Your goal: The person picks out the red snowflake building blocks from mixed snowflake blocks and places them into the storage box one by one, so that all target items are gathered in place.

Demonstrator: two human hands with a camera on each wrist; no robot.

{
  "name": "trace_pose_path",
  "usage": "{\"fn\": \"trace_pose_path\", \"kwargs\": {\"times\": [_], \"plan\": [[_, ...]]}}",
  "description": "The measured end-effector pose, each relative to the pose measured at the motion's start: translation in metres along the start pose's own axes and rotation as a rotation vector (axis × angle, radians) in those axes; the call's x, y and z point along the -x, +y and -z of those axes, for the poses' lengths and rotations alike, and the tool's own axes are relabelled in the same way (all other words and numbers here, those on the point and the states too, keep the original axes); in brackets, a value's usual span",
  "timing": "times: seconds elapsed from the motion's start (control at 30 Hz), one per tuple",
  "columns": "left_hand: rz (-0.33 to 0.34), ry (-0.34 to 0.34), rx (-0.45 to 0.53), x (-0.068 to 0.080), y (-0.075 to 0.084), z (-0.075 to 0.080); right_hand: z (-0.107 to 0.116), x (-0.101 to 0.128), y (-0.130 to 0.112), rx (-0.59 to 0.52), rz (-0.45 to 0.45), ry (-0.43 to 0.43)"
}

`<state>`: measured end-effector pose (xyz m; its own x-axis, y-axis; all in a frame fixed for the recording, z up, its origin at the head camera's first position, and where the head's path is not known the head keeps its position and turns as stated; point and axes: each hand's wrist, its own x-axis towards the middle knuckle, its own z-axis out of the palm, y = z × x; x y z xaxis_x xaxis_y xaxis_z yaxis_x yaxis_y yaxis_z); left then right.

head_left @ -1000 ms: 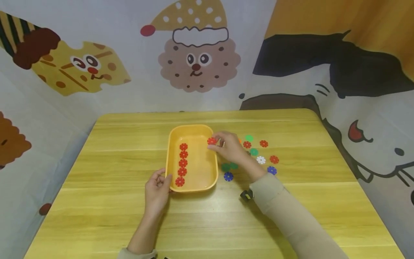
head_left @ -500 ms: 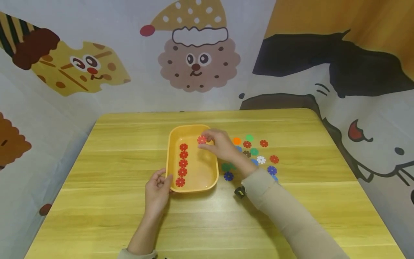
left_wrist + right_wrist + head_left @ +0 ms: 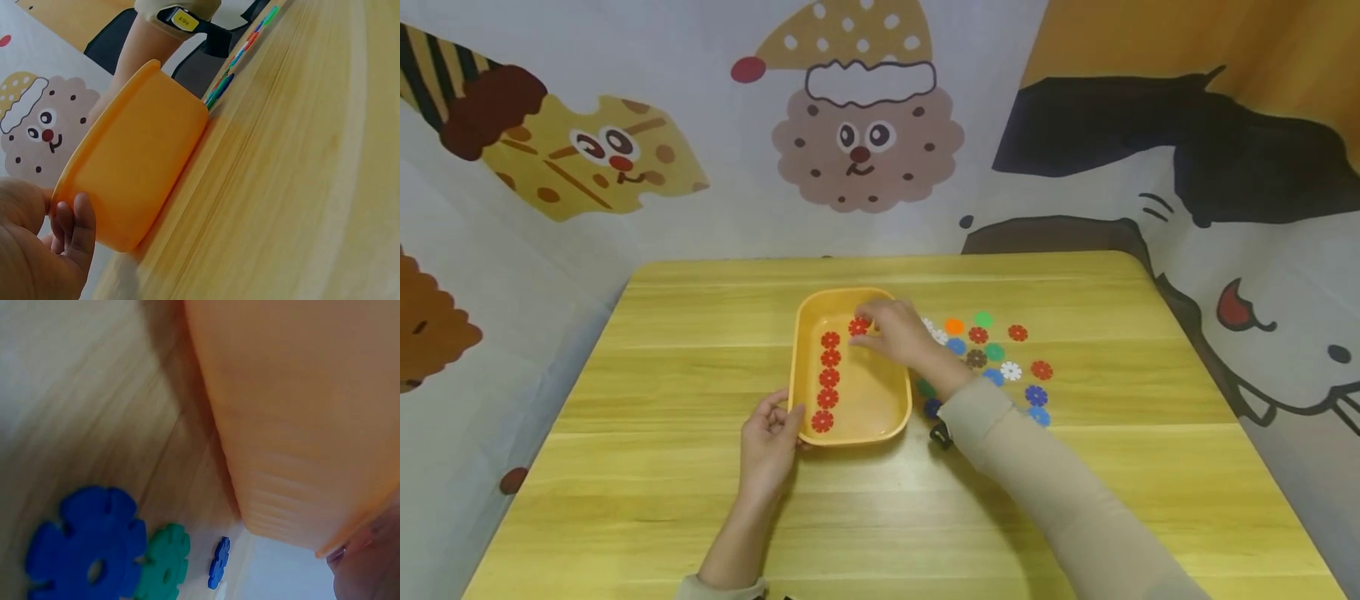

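An orange-yellow plastic tray (image 3: 872, 417) stands on the table. My left hand (image 3: 767, 446) grips its near left corner, thumb over the rim; the left wrist view shows the fingers against the tray's outer wall (image 3: 144, 156). Inside, several red snowflake discs (image 3: 829, 378) lie in a column along the left side. My right hand (image 3: 898, 333) reaches over the right rim and pinches another red snowflake disc (image 3: 857, 326) low in the tray, beside the top of that column. In the right wrist view only a bit of this hand (image 3: 369, 562) shows past the tray wall.
Right of the tray lie loose snowflake discs in several colours, such as a white disc (image 3: 1011, 371), an orange disc (image 3: 954, 327) and a blue disc (image 3: 1036, 395). My right forearm (image 3: 1030, 467) passes over some of them. A cartoon-printed cloth (image 3: 700, 225) hangs behind the table.
My right hand has carried the red snowflake disc from over the tray's right rim leftward and down into the tray. The left hand keeps its grip on the corner.
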<state>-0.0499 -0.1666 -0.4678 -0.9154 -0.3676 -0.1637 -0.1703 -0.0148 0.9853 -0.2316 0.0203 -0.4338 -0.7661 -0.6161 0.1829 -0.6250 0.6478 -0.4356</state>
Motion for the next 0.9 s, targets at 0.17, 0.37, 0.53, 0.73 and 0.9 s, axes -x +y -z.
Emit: {"fn": "trace_pose_path", "kwargs": {"times": [0.17,0.37,0.53,0.73,0.9], "plan": [[0.000,0.004,0.004,0.000,-0.001,-0.001,-0.003,-0.007,-0.001,0.132,-0.016,-0.067],[-0.006,0.008,-0.005,0.000,0.000,-0.001,-0.006,-0.012,-0.002,0.195,-0.043,-0.114],[-0.010,0.015,-0.030,0.000,0.000,-0.001,-0.005,-0.009,0.001,0.109,-0.026,-0.059],[-0.013,0.029,-0.053,0.000,0.001,-0.002,0.001,0.000,0.009,-0.102,0.049,0.078],[-0.017,0.028,-0.062,0.000,0.000,-0.003,0.013,0.014,0.015,-0.185,0.061,0.150]]}}
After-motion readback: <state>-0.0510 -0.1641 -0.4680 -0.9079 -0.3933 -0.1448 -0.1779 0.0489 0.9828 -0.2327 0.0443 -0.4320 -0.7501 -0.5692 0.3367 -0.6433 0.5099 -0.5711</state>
